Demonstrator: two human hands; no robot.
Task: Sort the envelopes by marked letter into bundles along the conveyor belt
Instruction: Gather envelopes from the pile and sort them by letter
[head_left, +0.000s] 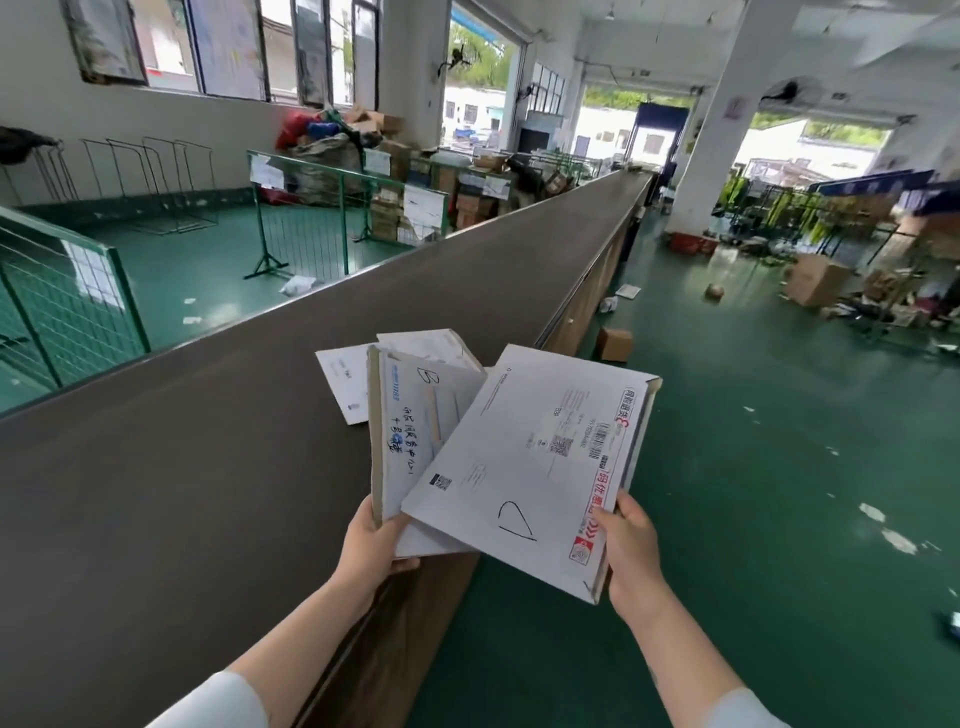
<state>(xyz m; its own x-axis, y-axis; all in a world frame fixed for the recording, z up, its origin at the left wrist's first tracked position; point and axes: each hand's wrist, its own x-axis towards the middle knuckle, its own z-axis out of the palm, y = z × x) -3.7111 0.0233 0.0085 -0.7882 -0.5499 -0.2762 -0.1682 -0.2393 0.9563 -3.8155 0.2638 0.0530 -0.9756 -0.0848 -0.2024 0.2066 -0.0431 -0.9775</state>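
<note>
Green warehouse floor flanks a long dark conveyor belt (208, 441), and the mail is held over its near edge. The left hand (371, 545) clamps the lower corner of a fanned stack (415, 415) whose top envelope is marked B. The right hand (631, 556) pinches the near corner of a single flat mailer (524, 467) with a hand-drawn mark like a D, overlapping the stack. They look like light, stiff, slick card, so an edge pinch suits, though the fan may slide. More envelopes (340, 384) seem to lie on the belt just beyond
</note>
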